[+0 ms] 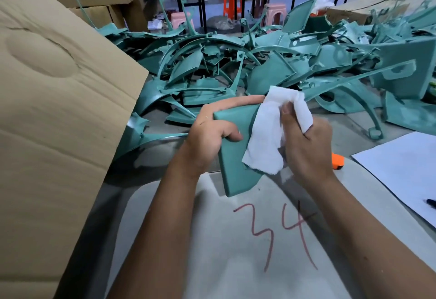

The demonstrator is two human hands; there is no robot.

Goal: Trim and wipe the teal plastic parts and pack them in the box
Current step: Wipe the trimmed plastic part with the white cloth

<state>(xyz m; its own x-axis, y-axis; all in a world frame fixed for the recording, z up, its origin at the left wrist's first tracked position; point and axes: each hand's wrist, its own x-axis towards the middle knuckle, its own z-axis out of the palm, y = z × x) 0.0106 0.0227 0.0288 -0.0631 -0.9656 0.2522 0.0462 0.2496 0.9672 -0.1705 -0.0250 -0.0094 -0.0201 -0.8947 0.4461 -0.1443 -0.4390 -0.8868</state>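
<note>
Before the teal heap (259, 62), left hand (207, 138) grips a panel (236, 157), right hand (306, 147) a cloth (266, 133).

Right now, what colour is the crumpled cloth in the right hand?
White: the crumpled cloth shows best in the head view.

The near centre is taken up by a pale grey cloth-covered work surface (236, 251) marked "34" in red, flat and unobstructed. The left side is walled off by a large brown cardboard box flap (59, 109). Across the far side, passage is blocked by a tangled heap of teal plastic parts (259, 62). To the right, a white paper sheet (401, 169) is laid flat, with a small orange tool (337, 160) just beside its near-left edge.
</note>
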